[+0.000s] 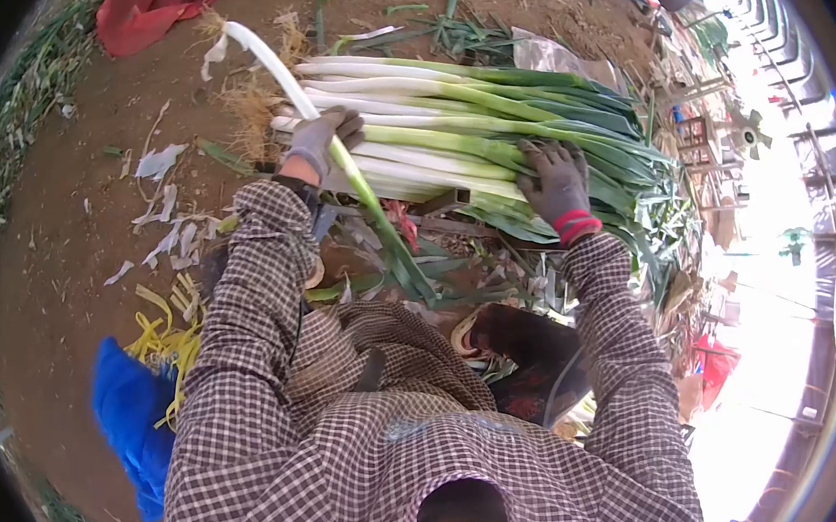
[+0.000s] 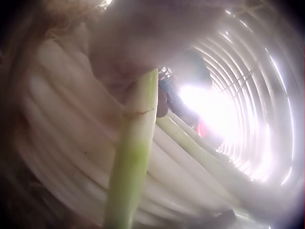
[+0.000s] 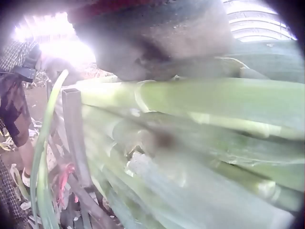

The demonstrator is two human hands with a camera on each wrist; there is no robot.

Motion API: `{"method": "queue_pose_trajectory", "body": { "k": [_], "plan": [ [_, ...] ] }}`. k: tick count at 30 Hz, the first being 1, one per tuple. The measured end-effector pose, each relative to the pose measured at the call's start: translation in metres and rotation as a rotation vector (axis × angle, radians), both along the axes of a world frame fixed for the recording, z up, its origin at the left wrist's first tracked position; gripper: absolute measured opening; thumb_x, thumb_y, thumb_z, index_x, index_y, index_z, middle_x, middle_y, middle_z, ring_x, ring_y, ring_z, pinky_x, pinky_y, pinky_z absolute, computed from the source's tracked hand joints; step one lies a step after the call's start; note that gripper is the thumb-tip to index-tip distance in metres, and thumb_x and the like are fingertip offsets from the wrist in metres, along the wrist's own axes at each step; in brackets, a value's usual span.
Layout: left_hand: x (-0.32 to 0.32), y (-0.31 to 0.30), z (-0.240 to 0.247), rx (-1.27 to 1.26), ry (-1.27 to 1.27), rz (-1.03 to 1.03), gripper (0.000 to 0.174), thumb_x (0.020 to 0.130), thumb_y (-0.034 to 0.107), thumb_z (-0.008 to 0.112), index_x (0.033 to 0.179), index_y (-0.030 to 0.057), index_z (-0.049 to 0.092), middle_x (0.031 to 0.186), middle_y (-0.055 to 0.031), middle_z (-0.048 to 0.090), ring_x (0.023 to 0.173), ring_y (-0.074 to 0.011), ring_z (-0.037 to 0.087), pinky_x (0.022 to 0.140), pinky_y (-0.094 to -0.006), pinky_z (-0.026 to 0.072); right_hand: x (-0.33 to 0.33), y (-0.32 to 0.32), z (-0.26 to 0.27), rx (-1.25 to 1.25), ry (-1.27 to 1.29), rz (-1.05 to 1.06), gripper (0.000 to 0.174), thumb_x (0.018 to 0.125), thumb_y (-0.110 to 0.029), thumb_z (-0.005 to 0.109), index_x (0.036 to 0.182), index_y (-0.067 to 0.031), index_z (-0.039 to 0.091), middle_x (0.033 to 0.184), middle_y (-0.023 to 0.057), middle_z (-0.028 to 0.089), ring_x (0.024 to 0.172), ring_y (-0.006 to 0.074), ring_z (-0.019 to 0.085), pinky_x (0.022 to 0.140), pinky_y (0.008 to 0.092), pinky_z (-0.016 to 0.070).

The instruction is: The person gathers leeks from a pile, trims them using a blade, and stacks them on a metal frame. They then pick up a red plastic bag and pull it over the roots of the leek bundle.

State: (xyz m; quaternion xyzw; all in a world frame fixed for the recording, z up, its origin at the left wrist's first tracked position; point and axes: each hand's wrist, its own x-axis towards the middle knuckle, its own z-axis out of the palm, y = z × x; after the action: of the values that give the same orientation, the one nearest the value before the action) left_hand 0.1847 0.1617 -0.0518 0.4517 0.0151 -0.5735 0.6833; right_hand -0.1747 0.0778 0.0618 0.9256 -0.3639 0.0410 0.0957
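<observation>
My gloved left hand (image 1: 324, 143) grips a single long green onion (image 1: 373, 209) partway along its stem. Its white root end arcs up to the far left, while the green leaves hang down towards my lap. Under that hand lies a wide pile of green onions (image 1: 418, 120), white ends and roots to the left, leaves to the right. In the left wrist view the held stem (image 2: 131, 157) crosses the pale stalks. On the leafy side of the pile rests my gloved right hand (image 1: 555, 178), its fingers spread over the leaves, with stalks beneath it in the right wrist view.
A square metal tube (image 1: 441, 203) sticks out at the pile's near edge, with red strips (image 1: 401, 223) beside it. Peeled scraps (image 1: 160, 161) litter the soil on the left. Yellow strips (image 1: 156, 335) and blue cloth (image 1: 131, 416) lie near my left side. Red cloth (image 1: 155, 5) is further back.
</observation>
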Motion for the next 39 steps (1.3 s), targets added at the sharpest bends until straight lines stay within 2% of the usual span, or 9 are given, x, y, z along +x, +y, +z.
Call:
{"method": "queue_pose_trajectory", "body": {
  "k": [8, 12, 15, 25, 29, 31, 34, 37, 39],
  "plan": [
    [0.009, 0.007, 0.048, -0.254, 0.100, -0.280, 0.041, 0.092, 0.023, 0.067, 0.121, -0.0029, 0.052, 0.113, -0.0200, 0.063, 0.099, -0.0298, 0.066, 0.083, -0.0374, 0.0613, 0.044, 0.043, 0.027, 0.039, -0.302, 0.178, 0.038, 0.083, -0.023, 0.072, 0.118, -0.0093, 0.065, 0.112, 0.0113, 0.067, 0.106, 0.0282, 0.061, 0.095, 0.0418, 0.0470],
    [0.005, 0.009, 0.079, -0.503, 0.203, -0.419, 0.046, 0.094, 0.031, 0.064, 0.126, -0.0010, 0.055, 0.118, -0.0149, 0.065, 0.099, -0.0226, 0.068, 0.077, -0.0294, 0.0615, 0.095, 0.091, -0.030, 1.211, -0.725, 0.049, 0.059, 0.090, -0.017, 0.068, 0.142, -0.0045, 0.044, 0.123, 0.0100, 0.062, 0.109, 0.0166, 0.060, 0.098, 0.0335, 0.0474],
    [0.012, -0.004, 0.065, -0.644, 0.304, -0.380, 0.043, 0.095, 0.034, 0.063, 0.121, 0.0005, 0.060, 0.111, -0.0112, 0.067, 0.090, -0.0166, 0.069, 0.066, -0.0231, 0.0603, 0.112, 0.113, -0.052, 1.416, -0.487, -0.110, 0.056, 0.089, -0.016, 0.069, 0.139, -0.0044, 0.046, 0.118, 0.0061, 0.061, 0.102, 0.0124, 0.059, 0.092, 0.0292, 0.0486],
    [-0.010, -0.011, 0.084, -0.582, -0.135, -0.037, 0.075, 0.090, 0.065, 0.051, 0.124, -0.0029, 0.053, 0.106, -0.0151, 0.066, 0.096, -0.0275, 0.067, 0.092, -0.0375, 0.0555, 0.013, 0.070, 0.112, 0.474, -0.288, -0.133, 0.050, 0.085, -0.022, 0.071, 0.130, -0.0048, 0.056, 0.108, 0.0158, 0.069, 0.092, 0.0207, 0.067, 0.083, 0.0336, 0.0532],
    [-0.029, -0.010, 0.072, -0.179, -1.344, -0.359, 0.051, 0.096, 0.047, 0.055, 0.124, 0.0047, 0.058, 0.115, -0.0107, 0.066, 0.104, -0.0271, 0.065, 0.092, -0.0405, 0.0522, -0.022, 0.005, 0.211, 0.167, -0.112, -0.017, 0.045, 0.089, -0.016, 0.065, 0.133, -0.0089, 0.056, 0.112, 0.0144, 0.067, 0.095, 0.0227, 0.067, 0.086, 0.0326, 0.0513],
    [-0.054, -0.006, 0.054, -0.298, -1.604, -0.499, 0.032, 0.095, 0.029, 0.057, 0.121, 0.0100, 0.062, 0.123, -0.0115, 0.062, 0.112, -0.0277, 0.060, 0.097, -0.0409, 0.0475, -0.004, -0.017, 0.244, 0.125, -0.084, -0.043, 0.041, 0.092, -0.011, 0.061, 0.132, -0.0105, 0.057, 0.115, 0.0136, 0.067, 0.096, 0.0232, 0.066, 0.085, 0.0328, 0.0510],
    [-0.089, 0.005, 0.028, -0.299, -1.973, -0.265, 0.028, 0.089, 0.016, 0.060, 0.116, 0.0087, 0.063, 0.119, -0.0123, 0.063, 0.111, -0.0305, 0.059, 0.099, -0.0405, 0.0447, 0.006, -0.068, 0.230, 0.072, -0.153, 0.181, 0.043, 0.089, -0.008, 0.064, 0.132, -0.0104, 0.058, 0.114, 0.0126, 0.067, 0.096, 0.0219, 0.065, 0.084, 0.0334, 0.0508],
    [-0.085, 0.009, 0.030, -0.357, -1.886, -0.244, 0.028, 0.088, 0.013, 0.059, 0.116, 0.0090, 0.063, 0.119, -0.0126, 0.063, 0.112, -0.0306, 0.057, 0.101, -0.0415, 0.0424, 0.014, -0.093, 0.142, 0.072, -0.206, 0.399, 0.047, 0.083, -0.003, 0.067, 0.128, -0.0134, 0.062, 0.095, 0.0101, 0.065, 0.085, 0.0263, 0.059, 0.081, 0.0368, 0.0480],
    [-0.084, 0.007, 0.025, -0.358, -1.849, -0.246, 0.030, 0.086, 0.013, 0.061, 0.115, 0.0087, 0.063, 0.117, -0.0128, 0.064, 0.112, -0.0323, 0.056, 0.100, -0.0422, 0.0431, 0.017, -0.107, 0.067, 0.185, -0.196, 0.334, 0.044, 0.083, -0.011, 0.066, 0.126, -0.0118, 0.061, 0.107, 0.0123, 0.066, 0.098, 0.0281, 0.062, 0.089, 0.0400, 0.0482]
  ]
}}
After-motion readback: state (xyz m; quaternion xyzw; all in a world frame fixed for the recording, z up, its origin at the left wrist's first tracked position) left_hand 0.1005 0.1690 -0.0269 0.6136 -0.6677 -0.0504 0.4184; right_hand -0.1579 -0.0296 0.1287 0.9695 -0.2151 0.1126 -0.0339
